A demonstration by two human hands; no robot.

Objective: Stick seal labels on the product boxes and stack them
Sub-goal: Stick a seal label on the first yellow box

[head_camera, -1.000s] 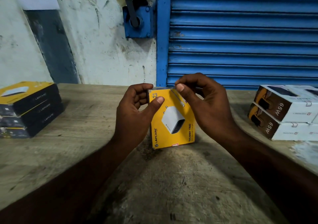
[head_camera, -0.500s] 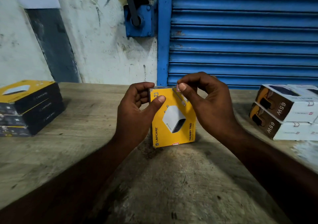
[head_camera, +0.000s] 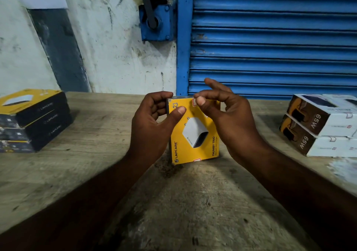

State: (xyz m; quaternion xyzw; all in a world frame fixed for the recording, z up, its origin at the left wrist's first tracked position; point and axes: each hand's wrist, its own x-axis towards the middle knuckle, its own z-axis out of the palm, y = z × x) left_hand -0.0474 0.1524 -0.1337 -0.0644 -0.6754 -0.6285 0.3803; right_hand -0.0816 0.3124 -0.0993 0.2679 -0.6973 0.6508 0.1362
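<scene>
yellow box (head_camera: 193, 146) gripped by left hand (head_camera: 152, 127), right hand (head_camera: 231, 119) pinching seal label (head_camera: 194, 102)

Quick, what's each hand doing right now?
Left hand: grips the yellow box.
Right hand: pinches the seal label onto the box's top edge.

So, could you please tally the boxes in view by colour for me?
Yellow boxes: 4 (1 held, 3 stacked at the left)
White boxes: 3 (2 stacked at the right, 1 partly seen behind them)
Total: 7
</scene>
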